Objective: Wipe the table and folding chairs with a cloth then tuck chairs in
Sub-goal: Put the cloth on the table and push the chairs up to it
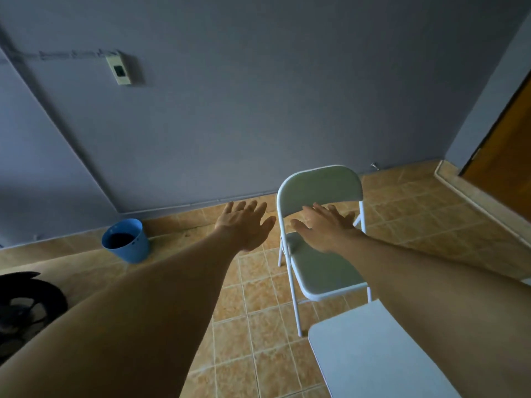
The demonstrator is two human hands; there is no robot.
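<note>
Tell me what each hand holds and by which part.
Nothing is held: the left hand and right hand are stretched out empty, fingers straight.

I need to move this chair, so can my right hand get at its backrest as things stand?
Probably yes: the open right hand is stretched out toward the chair, and nothing lies between them.

white folding chair (321, 254) unfolded, upright on floor
</note>
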